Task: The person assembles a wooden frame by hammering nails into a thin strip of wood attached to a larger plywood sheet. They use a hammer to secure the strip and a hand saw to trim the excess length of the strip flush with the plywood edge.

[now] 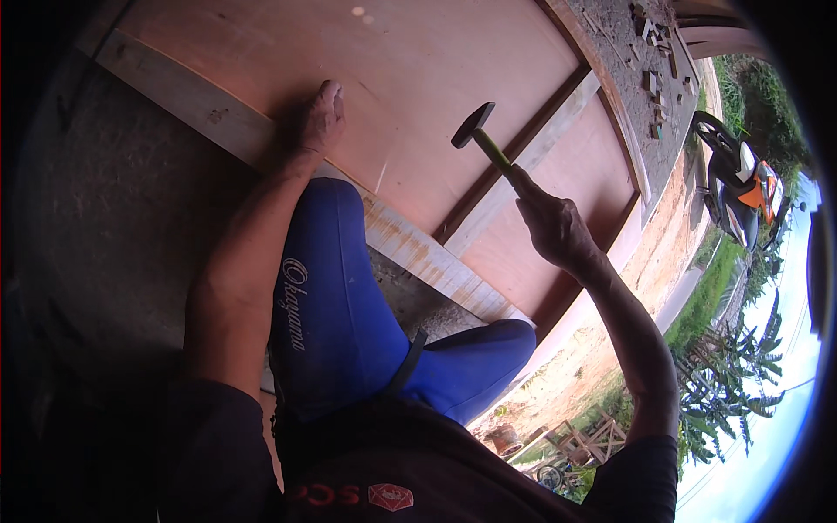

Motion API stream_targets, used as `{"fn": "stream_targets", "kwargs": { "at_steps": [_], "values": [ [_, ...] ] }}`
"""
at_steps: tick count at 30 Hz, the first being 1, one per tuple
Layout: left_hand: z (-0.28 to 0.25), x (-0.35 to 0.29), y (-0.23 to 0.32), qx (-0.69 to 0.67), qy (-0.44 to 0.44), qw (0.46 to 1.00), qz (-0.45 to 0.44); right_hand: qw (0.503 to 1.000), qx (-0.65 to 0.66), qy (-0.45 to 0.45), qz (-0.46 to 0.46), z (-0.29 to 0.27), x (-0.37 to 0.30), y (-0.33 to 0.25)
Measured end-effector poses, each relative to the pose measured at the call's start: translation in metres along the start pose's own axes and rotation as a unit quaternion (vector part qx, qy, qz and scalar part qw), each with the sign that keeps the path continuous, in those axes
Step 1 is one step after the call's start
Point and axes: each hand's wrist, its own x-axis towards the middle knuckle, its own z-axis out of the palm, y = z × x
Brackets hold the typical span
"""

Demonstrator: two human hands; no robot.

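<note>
My right hand [558, 228] is closed round the handle of a hammer [493, 150], its dark head raised above a large wooden panel. The panel has a reddish-brown plywood sheet [410, 78] with pale wooden strips along its edge and across it. My left hand [324, 122] rests near the panel's closer edge strip [196, 94], its fingers curled together. Whatever those fingers may hold is hidden.
Both my knees, in blue trousers [327, 253], are beside the panel's closer edge. Small wood offcuts [654, 83] are scattered on the ground past its far side. A motorcycle [745, 187] stands outside at the right, near grass and plants.
</note>
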Motion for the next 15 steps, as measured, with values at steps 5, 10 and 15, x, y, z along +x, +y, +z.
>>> {"fn": "stream_targets", "kwargs": {
  "at_steps": [5,10,15],
  "values": [
    [0.001,0.002,0.007,-0.025,-0.003,0.999,-0.024,0.923,-0.260,-0.282,-0.033,0.011,-0.015,-0.025],
    [0.005,0.002,-0.007,-0.038,-0.010,0.998,-0.045,0.923,-0.236,-0.303,0.001,0.011,-0.008,-0.040],
    [0.001,0.004,0.004,-0.013,-0.035,0.997,-0.065,0.988,-0.013,-0.149,0.031,0.028,-0.025,-0.002]
  ]
}}
